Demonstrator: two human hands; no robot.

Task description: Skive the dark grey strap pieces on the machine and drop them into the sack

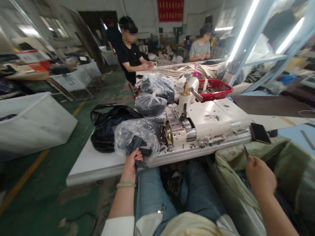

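My left hand (135,158) is closed around dark grey fabric strips (136,144) at the mouth of a clear plastic bag (120,132). This bag lies at the front edge of the white worktable (103,164). To its right stands a cream sewing machine (211,119) with a metal head. My right hand (261,175) is pinched on a small dark strip (246,151), its tip sticking up past the fingers. That hand hovers over a large bin with a pale green liner (228,157); dark pieces lie inside.
Left of the clear bag sits a black plastic bag (102,134); tied clear bags (151,104) stand behind. A phone (261,132) lies by the bin. Farther back is a red basket (216,93). Two people (130,52) (200,47) work across the table. A white tub (49,131) stands left.
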